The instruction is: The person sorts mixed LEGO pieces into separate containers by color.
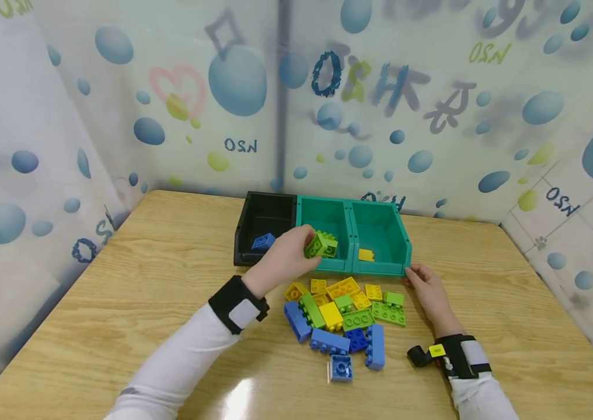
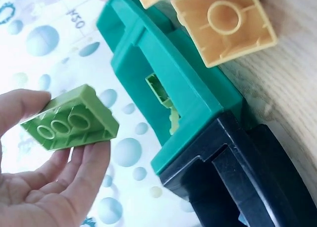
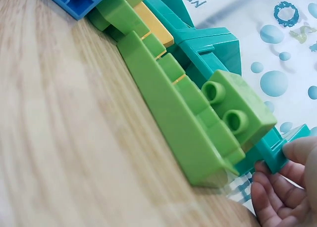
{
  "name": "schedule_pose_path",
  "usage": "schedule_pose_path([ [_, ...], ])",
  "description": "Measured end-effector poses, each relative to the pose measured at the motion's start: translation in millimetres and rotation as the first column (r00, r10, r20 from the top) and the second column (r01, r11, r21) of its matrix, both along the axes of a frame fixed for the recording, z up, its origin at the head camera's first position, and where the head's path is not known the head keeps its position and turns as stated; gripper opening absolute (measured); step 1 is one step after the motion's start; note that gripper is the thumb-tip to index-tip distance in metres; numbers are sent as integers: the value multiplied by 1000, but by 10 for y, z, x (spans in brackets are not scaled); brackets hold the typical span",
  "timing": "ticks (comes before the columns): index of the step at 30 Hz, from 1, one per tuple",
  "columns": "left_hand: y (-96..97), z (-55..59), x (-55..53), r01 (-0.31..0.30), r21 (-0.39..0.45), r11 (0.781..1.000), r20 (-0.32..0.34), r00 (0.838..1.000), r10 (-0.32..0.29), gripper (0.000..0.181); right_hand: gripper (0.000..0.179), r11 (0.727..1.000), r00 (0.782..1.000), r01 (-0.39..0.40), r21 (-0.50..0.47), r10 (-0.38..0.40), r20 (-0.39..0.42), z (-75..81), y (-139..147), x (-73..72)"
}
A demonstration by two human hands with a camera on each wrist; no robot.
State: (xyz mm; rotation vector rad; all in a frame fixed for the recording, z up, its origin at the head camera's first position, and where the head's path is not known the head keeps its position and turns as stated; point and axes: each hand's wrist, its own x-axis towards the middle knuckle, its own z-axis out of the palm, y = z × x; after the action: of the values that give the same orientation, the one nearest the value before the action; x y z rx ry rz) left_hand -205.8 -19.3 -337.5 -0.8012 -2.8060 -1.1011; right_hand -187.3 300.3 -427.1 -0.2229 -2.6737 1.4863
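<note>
My left hand (image 1: 288,256) pinches a green toy brick (image 2: 74,119) between thumb and fingers, over the middle teal bin (image 1: 323,265). In the left wrist view the brick's hollow underside with round tubes faces the camera. Other green bricks (image 2: 159,91) lie inside that bin. At the near right corner of the right-hand teal bin (image 1: 380,269), my right hand (image 1: 429,291) pinches the rim between thumb and fingers. A yellow brick (image 1: 366,255) is in this bin. The black bin (image 1: 241,233) on the left contains a blue brick (image 1: 263,241).
Several loose yellow, green and blue bricks lie in front of the bins, among them a yellow one (image 1: 331,315), a green plate-like one (image 1: 388,313) and a blue one (image 1: 375,347). The wooden table (image 1: 170,262) meets a patterned curtain (image 1: 186,157) behind the bins.
</note>
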Motion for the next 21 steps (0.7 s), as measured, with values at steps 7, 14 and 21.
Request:
schedule_pose_path([
  [7, 164, -29, -222, -39, 2, 999, 19, 999, 39, 36, 42, 1000, 1000, -1, -12, 1, -8, -13, -1, 3],
  [14, 271, -150, -374, -82, -77, 994, -40, 996, 79, 48, 44, 1000, 1000, -5, 5, 5, 11, -22, 1, -1],
  [21, 374, -237, -404, -70, -151, 986, -63, 996, 61, 39, 45, 1000, 1000, -4, 0, 4, 0, -23, 4, -7],
])
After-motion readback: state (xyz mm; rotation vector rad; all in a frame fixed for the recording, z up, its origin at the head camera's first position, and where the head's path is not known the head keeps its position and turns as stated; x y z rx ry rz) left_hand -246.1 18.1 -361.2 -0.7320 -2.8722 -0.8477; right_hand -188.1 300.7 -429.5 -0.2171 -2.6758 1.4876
